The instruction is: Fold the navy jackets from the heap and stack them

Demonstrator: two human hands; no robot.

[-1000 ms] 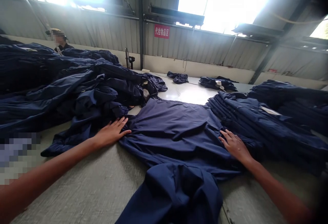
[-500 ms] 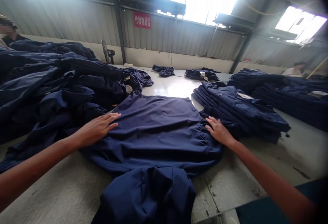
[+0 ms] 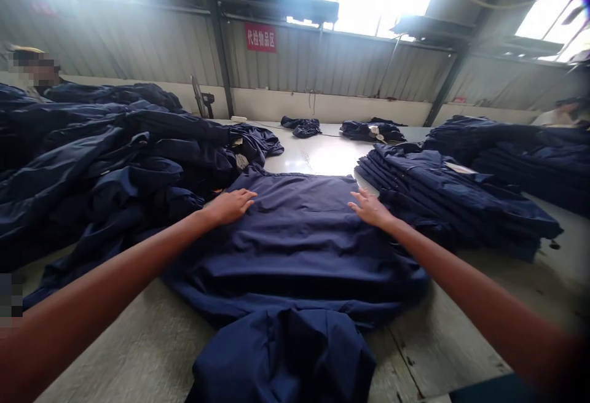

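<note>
Finding the left hand and right hand open, well apart, and resting flat at the far corners of a navy work garment. Its long axis runs from them toward the person, bunched at the near end. A grey table shows on both sides; a stacked pile of navy garments lies just right, a loose heap just left.
</note>
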